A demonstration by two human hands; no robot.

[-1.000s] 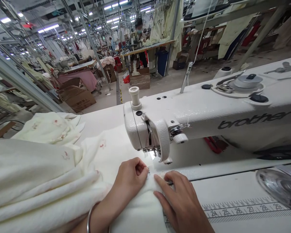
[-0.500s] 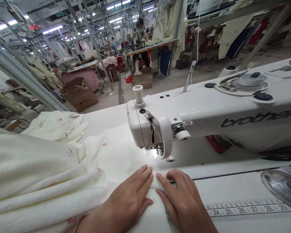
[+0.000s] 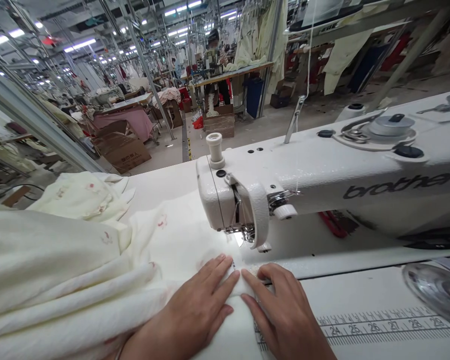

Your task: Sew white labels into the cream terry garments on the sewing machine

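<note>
Cream fabric with small reddish printed motifs (image 3: pixel 176 225) spreads over the sewing machine bed and runs under the machine head (image 3: pixel 225 195). My left hand (image 3: pixel 195 305) lies flat on it, fingers stretched toward the needle area and slightly apart. Close to its fingertips, a small dark-marked spot shows at the cloth's edge; I cannot make out what it is. At the fabric's right edge is my right hand (image 3: pixel 285 305), its index finger and thumb apart, their tips touching the cloth. The presser foot and needle are partly hidden behind the white guard (image 3: pixel 260 215).
More cream fabric (image 3: pixel 78 195) is heaped at the left. A printed ruler (image 3: pixel 375 327) runs along the table's front right. Red-handled scissors or a similar tool (image 3: pixel 332 225) lie behind the machine arm. Beyond stand cardboard boxes (image 3: pixel 123 150) and a person (image 3: pixel 213 55) at another machine.
My left hand's fingers have spread a little and shifted slightly left, showing the dark-marked spot beside them. My right hand stays nearly in place. The view has shifted slightly.
</note>
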